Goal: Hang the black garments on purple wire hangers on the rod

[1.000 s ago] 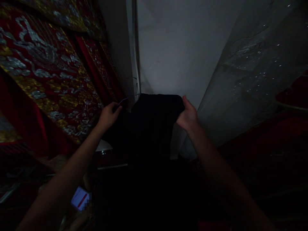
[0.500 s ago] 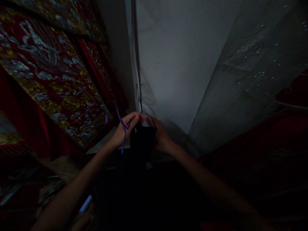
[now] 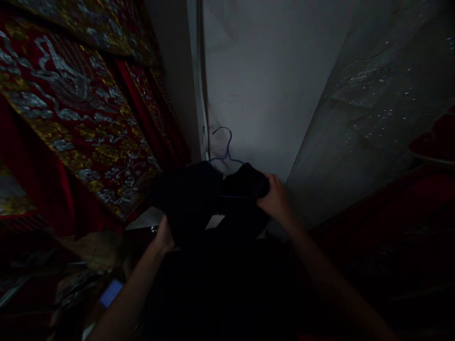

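A black garment (image 3: 188,194) hangs over a purple clothes hanger (image 3: 228,151), whose hook points up in front of the pale wall. Part of the hanger's lower bar shows across the gap between the garment's two sides. My left hand (image 3: 164,235) is closed at the garment's left edge, with its fingertips hidden behind the dark cloth. On the other side, my right hand (image 3: 276,196) grips the garment near the hanger's right end. The garment's exact kind is lost in the dark.
Red cloth with gold and silver embroidery (image 3: 78,104) hangs at the left. A clear plastic cover (image 3: 369,109) spans the right side, beside dark red fabric (image 3: 362,208). A small lit bluish rectangle (image 3: 111,292) lies at the lower left, among clutter.
The hanger has moved from my left hand into the garment, and its hook now stands above the cloth. My hands have spread apart, and the garment is opened out between them.
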The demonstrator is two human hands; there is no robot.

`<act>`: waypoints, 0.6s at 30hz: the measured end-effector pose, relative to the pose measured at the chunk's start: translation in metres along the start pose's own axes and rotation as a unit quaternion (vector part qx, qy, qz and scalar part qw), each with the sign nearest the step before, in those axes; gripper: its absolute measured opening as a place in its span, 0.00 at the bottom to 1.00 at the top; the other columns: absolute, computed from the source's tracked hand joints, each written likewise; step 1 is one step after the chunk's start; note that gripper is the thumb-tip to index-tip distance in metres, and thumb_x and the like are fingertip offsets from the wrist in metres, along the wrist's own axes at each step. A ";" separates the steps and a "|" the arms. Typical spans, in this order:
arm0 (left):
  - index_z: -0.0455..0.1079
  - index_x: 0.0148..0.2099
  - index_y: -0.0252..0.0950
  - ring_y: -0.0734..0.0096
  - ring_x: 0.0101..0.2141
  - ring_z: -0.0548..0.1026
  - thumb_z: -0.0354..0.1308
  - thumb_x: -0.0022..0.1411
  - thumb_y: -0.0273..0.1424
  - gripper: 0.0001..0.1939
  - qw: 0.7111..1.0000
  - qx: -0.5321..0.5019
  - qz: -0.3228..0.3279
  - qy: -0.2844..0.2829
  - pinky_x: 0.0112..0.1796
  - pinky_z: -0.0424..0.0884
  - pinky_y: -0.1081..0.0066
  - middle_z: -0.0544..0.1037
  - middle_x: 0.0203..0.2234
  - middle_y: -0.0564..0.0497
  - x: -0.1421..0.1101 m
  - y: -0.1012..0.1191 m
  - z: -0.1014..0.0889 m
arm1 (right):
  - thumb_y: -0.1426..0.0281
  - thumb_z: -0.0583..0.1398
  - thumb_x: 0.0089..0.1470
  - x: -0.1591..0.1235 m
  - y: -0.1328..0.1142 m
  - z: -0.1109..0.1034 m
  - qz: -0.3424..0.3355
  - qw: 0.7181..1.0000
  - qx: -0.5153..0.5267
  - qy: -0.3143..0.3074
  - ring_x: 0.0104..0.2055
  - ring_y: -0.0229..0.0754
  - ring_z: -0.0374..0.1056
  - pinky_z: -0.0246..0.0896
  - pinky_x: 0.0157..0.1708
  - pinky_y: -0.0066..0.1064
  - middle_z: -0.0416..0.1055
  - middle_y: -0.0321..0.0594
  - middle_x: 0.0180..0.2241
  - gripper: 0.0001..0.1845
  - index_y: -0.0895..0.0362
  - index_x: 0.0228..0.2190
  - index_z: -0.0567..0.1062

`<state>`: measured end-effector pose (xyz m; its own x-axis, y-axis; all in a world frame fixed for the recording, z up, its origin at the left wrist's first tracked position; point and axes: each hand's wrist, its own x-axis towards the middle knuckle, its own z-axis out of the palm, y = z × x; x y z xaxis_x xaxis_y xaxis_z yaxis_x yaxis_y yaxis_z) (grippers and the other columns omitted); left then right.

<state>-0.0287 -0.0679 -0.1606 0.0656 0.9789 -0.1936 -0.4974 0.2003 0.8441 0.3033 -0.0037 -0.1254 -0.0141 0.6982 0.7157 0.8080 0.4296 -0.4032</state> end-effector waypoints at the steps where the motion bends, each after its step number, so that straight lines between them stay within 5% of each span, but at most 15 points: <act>1: 0.72 0.56 0.36 0.42 0.65 0.62 0.56 0.53 0.63 0.41 1.000 -0.003 -0.015 -0.004 0.63 0.56 0.46 0.77 0.54 0.37 -0.004 -0.006 -0.011 | 0.73 0.62 0.37 0.012 0.000 -0.004 0.011 1.000 -0.014 0.003 0.50 0.58 0.68 0.66 0.49 0.47 0.69 0.51 0.47 0.34 0.57 0.50 0.66; 4: 0.71 0.57 0.35 0.47 0.67 0.58 0.59 0.52 0.63 0.42 1.000 -0.011 -0.015 0.009 0.65 0.52 0.49 0.74 0.58 0.37 -0.013 -0.022 -0.026 | 0.72 0.63 0.36 0.047 -0.013 -0.010 0.015 0.999 -0.038 -0.003 0.50 0.59 0.68 0.65 0.49 0.48 0.70 0.52 0.47 0.33 0.58 0.49 0.67; 7: 0.70 0.58 0.38 0.53 0.65 0.62 0.70 0.53 0.45 0.33 0.994 0.042 0.038 0.089 0.65 0.54 0.54 0.74 0.59 0.41 -0.015 -0.034 -0.022 | 0.69 0.65 0.37 0.065 -0.029 -0.012 0.002 0.999 -0.042 -0.013 0.52 0.60 0.67 0.65 0.50 0.49 0.69 0.53 0.49 0.35 0.58 0.50 0.66; 11: 0.70 0.58 0.39 0.55 0.60 0.70 0.71 0.54 0.34 0.29 0.984 0.055 0.078 0.147 0.63 0.62 0.56 0.78 0.54 0.44 -0.016 -0.047 -0.009 | 0.65 0.67 0.38 0.060 -0.040 -0.013 0.002 0.998 -0.056 -0.025 0.52 0.60 0.67 0.65 0.50 0.49 0.69 0.54 0.49 0.37 0.58 0.52 0.66; 18: 0.70 0.58 0.39 0.56 0.58 0.73 0.69 0.57 0.27 0.27 0.980 -0.007 0.024 0.199 0.62 0.63 0.56 0.77 0.55 0.44 -0.021 -0.078 -0.005 | 0.68 0.67 0.37 0.050 -0.039 -0.013 -0.047 0.995 -0.057 -0.066 0.52 0.61 0.66 0.63 0.53 0.51 0.69 0.54 0.50 0.39 0.59 0.54 0.66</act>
<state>0.0040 -0.1043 -0.2249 -0.2994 0.8928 -0.3366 -0.5030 0.1521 0.8508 0.2787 0.0067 -0.0662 -0.1646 0.7306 0.6626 0.8610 0.4342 -0.2648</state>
